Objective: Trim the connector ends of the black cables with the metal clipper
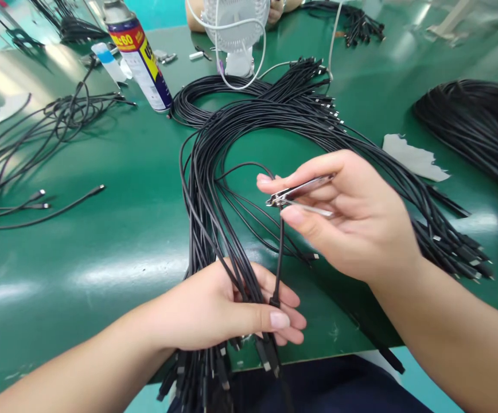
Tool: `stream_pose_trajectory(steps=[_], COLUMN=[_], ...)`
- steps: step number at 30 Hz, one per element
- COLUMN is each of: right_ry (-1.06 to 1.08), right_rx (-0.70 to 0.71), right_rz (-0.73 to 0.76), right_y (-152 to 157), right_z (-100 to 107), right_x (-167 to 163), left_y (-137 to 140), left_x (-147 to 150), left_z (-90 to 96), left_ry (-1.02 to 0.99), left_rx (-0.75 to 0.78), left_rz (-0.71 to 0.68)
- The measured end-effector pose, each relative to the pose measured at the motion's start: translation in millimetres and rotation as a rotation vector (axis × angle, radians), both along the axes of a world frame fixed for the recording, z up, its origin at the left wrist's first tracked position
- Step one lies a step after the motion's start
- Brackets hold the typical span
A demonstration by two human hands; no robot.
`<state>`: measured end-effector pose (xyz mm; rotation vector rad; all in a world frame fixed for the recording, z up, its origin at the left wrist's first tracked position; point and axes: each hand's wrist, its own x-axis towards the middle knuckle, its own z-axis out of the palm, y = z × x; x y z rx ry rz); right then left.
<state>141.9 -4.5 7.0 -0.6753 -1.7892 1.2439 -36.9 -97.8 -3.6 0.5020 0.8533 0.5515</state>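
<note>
My left hand (249, 310) is closed round several black USB cables (218, 201) near the front edge of the table, thumb across them, connector ends hanging below. In my right hand (343, 218) is a metal nail clipper (300, 192), pinched between thumb and fingers. Its jaws are at one black cable that runs down to a connector in my left hand. Whether the jaws touch the cable cannot be made out. More of the bundle curves away behind both hands, its other connector ends (468, 252) lying beyond my right wrist.
A spray can (141, 63) stands at the back left beside a small white fan (236, 34). Loose cables (59, 126) lie on the left, a thick coil (473, 126) on the right. Torn white paper (412, 156) rests on the green table (124, 241). Another person's arm shows behind the fan.
</note>
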Motion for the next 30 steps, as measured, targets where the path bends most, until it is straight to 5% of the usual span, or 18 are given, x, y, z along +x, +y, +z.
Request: stream_pose_trajectory(steps=[4,17,25,30], right_ry=[0.094,0.081,0.183,0.125], right_rx=[-0.156,-0.131,-0.247,-0.402], right_rz=[-0.029,-0.092,-0.055,0.128], right_y=[-3.2,-8.8,-2.5,-11.1], right_z=[13.1,10.0,16.2,8.8], right_x=[-3.3,-15.0,8.1,16.5], left_y=[1.0,-0.5,3.0,3.7], left_x=[1.3,15.1,9.1,3.6], left_z=[-2.1,5.8,9.6,10.8], left_ry=[0.075,0.166,0.015,0.015], left_rx=[0.076,0.058,0.046,0.098], left_rz=[0.004,0.061,0.358,0.426])
